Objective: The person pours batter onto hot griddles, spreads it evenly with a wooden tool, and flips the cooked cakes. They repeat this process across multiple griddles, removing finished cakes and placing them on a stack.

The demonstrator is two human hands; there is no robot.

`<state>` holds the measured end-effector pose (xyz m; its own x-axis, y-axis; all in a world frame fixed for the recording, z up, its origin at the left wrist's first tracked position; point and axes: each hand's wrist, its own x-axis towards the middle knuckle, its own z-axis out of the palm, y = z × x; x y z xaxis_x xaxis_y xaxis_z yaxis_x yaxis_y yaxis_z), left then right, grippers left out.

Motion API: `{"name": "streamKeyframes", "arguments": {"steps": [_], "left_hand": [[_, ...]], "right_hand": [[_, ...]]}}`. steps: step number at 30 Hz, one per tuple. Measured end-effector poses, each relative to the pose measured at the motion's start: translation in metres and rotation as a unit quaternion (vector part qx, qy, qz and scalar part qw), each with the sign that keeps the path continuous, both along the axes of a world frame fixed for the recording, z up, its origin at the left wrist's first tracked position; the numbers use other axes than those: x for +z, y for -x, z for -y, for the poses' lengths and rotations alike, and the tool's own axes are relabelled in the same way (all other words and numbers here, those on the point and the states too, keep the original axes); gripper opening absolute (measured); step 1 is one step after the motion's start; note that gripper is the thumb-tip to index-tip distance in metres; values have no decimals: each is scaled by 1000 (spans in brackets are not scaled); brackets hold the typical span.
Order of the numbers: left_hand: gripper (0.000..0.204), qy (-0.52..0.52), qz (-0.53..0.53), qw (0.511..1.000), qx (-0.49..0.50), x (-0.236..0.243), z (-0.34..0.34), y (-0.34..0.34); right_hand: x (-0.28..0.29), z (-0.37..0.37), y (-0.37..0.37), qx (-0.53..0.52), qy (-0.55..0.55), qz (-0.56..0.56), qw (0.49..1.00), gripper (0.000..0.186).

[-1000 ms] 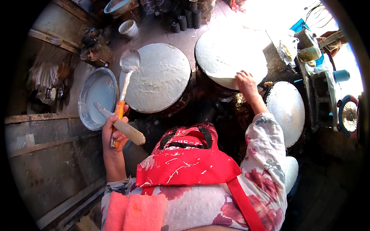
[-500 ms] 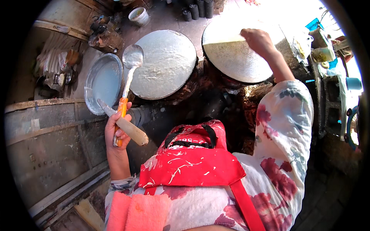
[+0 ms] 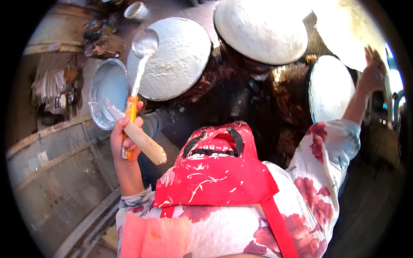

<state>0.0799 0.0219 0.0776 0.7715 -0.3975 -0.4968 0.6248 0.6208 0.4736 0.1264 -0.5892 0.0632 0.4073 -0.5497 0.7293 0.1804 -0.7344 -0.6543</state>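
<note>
My left hand grips a metal ladle with an orange handle, crossed by a wooden-handled flat scraper. A basin of pale liquid sits beside them. Behind it, the left round griddle is covered in white batter. The upper middle griddle looks bare and pale. A smaller white round griddle stands at the right. Past it, my right hand has its fingers spread at the lower edge of a thin, pale, glare-lit sheet.
A white bucket and dark, cluttered objects stand at the upper left. A panelled metal partition runs along the lower left. A red apron covers my front.
My right hand has lifted the thin sheet off the upper middle griddle and moved it to the far right, where the fingers now spread. My left hand still holds both utensils.
</note>
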Motion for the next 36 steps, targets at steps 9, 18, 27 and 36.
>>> {"name": "streamKeyframes", "arguments": {"steps": [9, 18, 27, 36], "left_hand": [[52, -19, 9, 973, -230, -12, 25, -45], [54, -9, -30, 883, -469, -23, 83, -19], [53, -7, -17, 770, -638, -45, 151, -5], [47, 64, -21, 705, -706, -44, 193, 1]], "right_hand": [[92, -91, 287, -80, -62, -360, 927, 27], [77, -279, 494, -237, -214, -488, 812, 21], [116, -441, 612, -640, -276, -170, 697, 25], [-80, -775, 723, -836, -298, 214, 408, 31]]}}
